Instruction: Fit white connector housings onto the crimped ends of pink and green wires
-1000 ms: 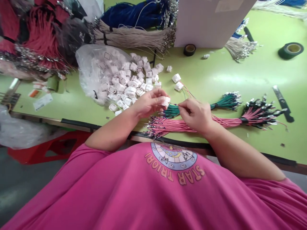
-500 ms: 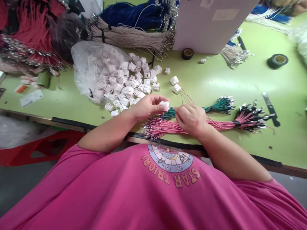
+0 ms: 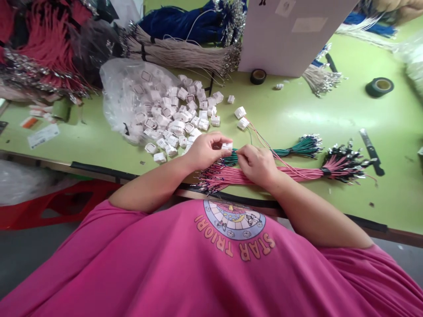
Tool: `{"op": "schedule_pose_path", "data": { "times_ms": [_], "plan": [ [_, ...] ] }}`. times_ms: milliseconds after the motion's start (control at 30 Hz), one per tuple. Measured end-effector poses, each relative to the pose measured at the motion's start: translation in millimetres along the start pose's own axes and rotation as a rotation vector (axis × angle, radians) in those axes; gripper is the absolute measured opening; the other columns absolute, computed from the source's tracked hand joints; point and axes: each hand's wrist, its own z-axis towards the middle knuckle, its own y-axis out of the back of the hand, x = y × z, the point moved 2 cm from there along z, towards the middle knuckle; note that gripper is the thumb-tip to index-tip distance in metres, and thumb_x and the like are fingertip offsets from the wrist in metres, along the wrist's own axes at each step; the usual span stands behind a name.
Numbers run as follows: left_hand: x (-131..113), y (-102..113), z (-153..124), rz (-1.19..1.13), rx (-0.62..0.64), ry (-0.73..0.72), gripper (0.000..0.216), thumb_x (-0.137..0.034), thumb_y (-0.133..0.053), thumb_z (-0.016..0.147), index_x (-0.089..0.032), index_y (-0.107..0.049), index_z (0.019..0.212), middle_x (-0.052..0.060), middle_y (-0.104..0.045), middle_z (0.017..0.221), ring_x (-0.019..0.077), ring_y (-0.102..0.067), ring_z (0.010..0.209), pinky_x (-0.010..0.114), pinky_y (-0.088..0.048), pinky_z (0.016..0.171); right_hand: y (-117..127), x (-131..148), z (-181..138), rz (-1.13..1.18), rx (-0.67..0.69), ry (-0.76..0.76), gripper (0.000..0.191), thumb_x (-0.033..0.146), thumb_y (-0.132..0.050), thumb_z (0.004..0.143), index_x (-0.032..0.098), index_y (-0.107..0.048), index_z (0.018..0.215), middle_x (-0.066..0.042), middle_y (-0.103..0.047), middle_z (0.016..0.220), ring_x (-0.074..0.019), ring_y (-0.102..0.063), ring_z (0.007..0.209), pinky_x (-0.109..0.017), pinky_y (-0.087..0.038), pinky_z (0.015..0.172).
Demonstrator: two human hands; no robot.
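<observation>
Between thumb and fingers, my left hand (image 3: 207, 150) grips a white plastic connector housing (image 3: 227, 146). My right hand (image 3: 259, 164) is closed in a pinch just right of it, on a wire whose end is too small to make out clearly. Below both hands lies a bundle of pink wires (image 3: 304, 173) with crimped metal ends. Behind it is a bundle of green wires (image 3: 306, 146), partly covered by my right hand. Two white housings with wires attached (image 3: 243, 123) rest beyond my hands.
Loose white housings (image 3: 176, 127) spill from a clear plastic bag (image 3: 114, 92) at left. Blue wires (image 3: 185, 24) and white wires (image 3: 185, 55) lie behind, beside a box (image 3: 280, 39). Tape rolls (image 3: 258, 76) and a cutter knife (image 3: 372, 152) are to the right. Another person's hand (image 3: 405, 9) shows at top right.
My right hand has moved slightly left, closer to the housing. My left hand still holds the housing, now turned a little.
</observation>
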Motion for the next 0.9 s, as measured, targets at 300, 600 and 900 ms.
{"op": "schedule_pose_path", "data": {
  "times_ms": [300,600,900],
  "plan": [
    [-4.0,-6.0,0.2,-0.028,0.038,0.061,0.034,-0.04,-0.082,0.07,-0.018,-0.076,0.094,0.002,-0.063,0.077,0.011,-0.051,0.066,0.029,-0.044,0.065,-2.3,3.9,1.3,0.061,0.077,-0.06,0.029,0.025,-0.04,0.092,0.015,-0.066,0.086,-0.011,-0.07,0.077,-0.017,-0.056,0.065,-0.03,-0.038,0.064],
    [-12.3,11.8,6.5,0.008,0.165,-0.078,0.025,-0.029,-0.078,0.07,-0.02,-0.075,0.092,0.006,-0.068,0.099,0.0154,-0.062,0.087,0.033,-0.051,0.079,17.7,-38.9,20.9,0.367,0.12,-0.026,0.022,0.023,-0.055,0.087,0.017,-0.075,0.095,-0.009,-0.074,0.101,-0.0204,-0.066,0.093,-0.035,-0.05,0.087],
    [-10.1,10.6,6.1,-0.1,0.114,0.024,0.028,-0.031,-0.08,0.067,-0.018,-0.073,0.091,0.005,-0.067,0.088,0.0149,-0.059,0.083,0.031,-0.049,0.074,9.2,-29.8,21.6,-0.05,0.324,-0.003,0.025,0.02,-0.048,0.091,0.013,-0.072,0.095,-0.013,-0.07,0.098,-0.0213,-0.062,0.088,-0.032,-0.045,0.081]
  ]
}}
